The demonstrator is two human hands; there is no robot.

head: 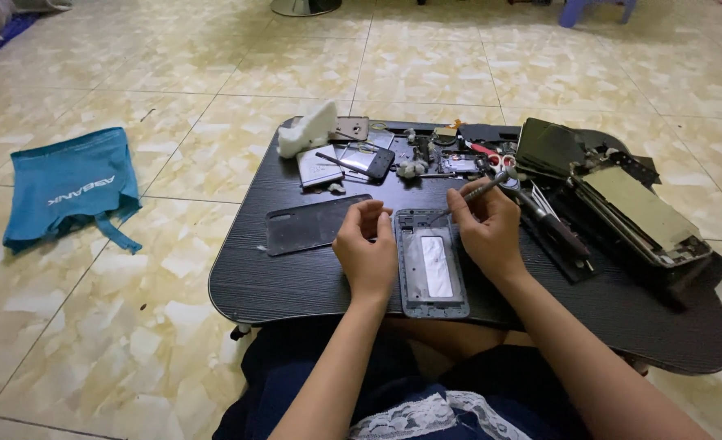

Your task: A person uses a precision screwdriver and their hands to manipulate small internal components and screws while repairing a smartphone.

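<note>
An opened phone frame (431, 269) lies face up on a low black table (288, 281), right in front of me. My left hand (365, 248) rests against the frame's left edge, fingers curled near its top corner. My right hand (485, 228) grips a thin metal tool (482, 192) like a pen, its tip pointing down toward the frame's top right corner. A dark phone back cover (312, 223) lies flat just left of my left hand.
Several phone parts, a battery (320, 165), a white cloth wad (308, 130) and small tools crowd the table's far edge. A stack of dismantled devices (634, 208) fills the right side. A teal bag (72, 186) lies on the tiled floor to the left.
</note>
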